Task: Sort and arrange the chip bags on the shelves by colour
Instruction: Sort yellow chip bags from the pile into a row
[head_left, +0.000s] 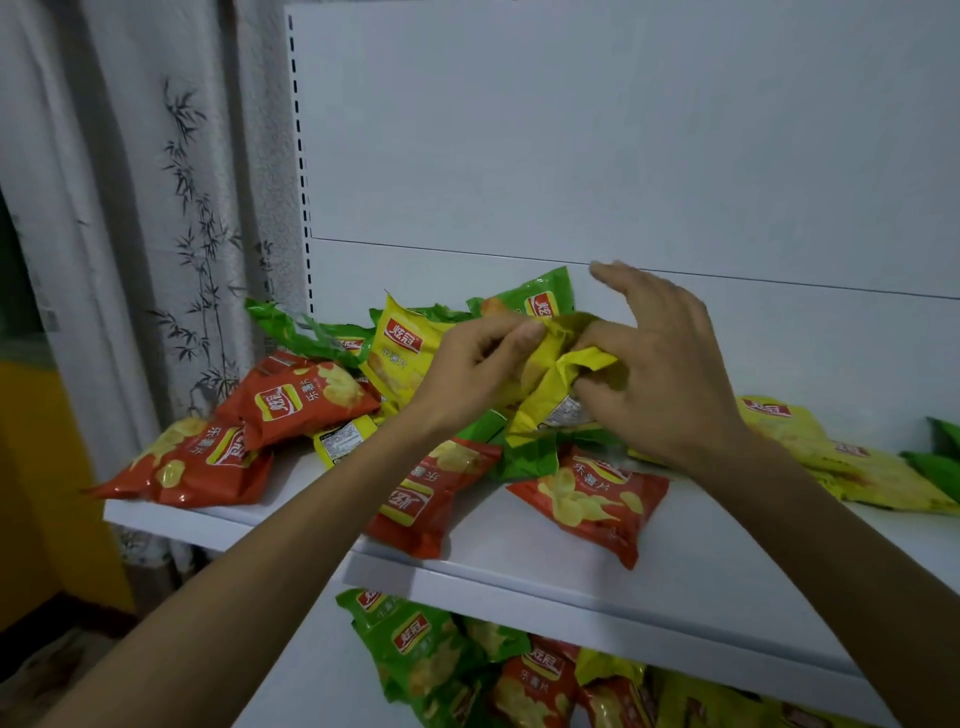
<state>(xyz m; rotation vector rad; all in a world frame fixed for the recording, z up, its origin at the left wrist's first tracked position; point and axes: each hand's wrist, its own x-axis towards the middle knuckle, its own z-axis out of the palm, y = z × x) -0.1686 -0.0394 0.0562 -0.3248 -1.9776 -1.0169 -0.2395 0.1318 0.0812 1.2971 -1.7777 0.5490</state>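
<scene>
The crumpled yellow chip bag (558, 371) was up off the pile, held between both hands just above the middle of the upper shelf (571, 556). The left hand (475, 366) had thumb and curled fingers pinching the bag's upper left edge. The right hand (662, 374) pinched the other side with thumb and lower fingers, its forefinger sticking out straight toward the white back panel (571, 130). Just behind the left hand, a second yellow bag (397, 353) stood tilted in the heap, logo facing out, and an upright green bag (530, 301) leaned on the panel beyond it. Below the hands lay a flat green bag (524, 460), with two red bags (592, 499) in front of it near the shelf's edge. Off to the left, two more red bags (306, 400) were stacked at the shelf's end, one overlapping the other. Out right, well apart, a couple of yellow bags (831, 457) lay flat beside more green ones (940, 462). On the lower shelf (311, 691), a mixed jumble (421, 649) of green, red and yellow. At far left hung a bamboo-print curtain (182, 208).
</scene>
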